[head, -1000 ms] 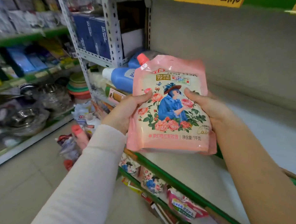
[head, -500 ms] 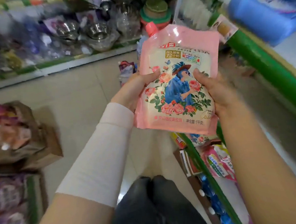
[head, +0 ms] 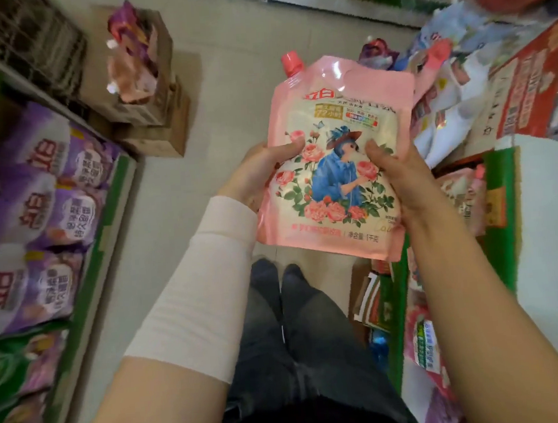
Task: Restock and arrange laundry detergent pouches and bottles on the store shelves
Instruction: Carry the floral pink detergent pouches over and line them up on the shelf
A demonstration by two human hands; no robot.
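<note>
**Pink pouch gripped in both hands above the aisle floor**

On your left, a green-edged shelf (head: 106, 220) carries purple detergent bags (head: 39, 208) lying in rows, with green and pink packs below them, blurred. Just past that shelf, stacked cardboard boxes (head: 151, 111) stand on the floor; the top one is open and packed with purple and pink spouted pouches (head: 128, 53) standing on end.

Your left hand (head: 261, 173) clasps the left edge of the pink detergent pouch (head: 337, 171), thumb pressed on the printed front and fingers hidden behind it. A pale sleeve (head: 206, 282) covers that forearm. The pouch is upright, front facing you, its pink screw cap (head: 292, 63) at the upper left corner. Your right hand (head: 400, 176) grasps the right edge the same way, thumb on the rose print.

The pouch hangs in the air over the pale tiled floor (head: 177, 192), above your dark trousers (head: 300, 342). To your right, another green-edged shelf (head: 499, 222) holds more pink pouches (head: 461, 195), and a heap of mixed packs (head: 443, 77) lies beyond it beside a red carton (head: 532, 81).
</note>
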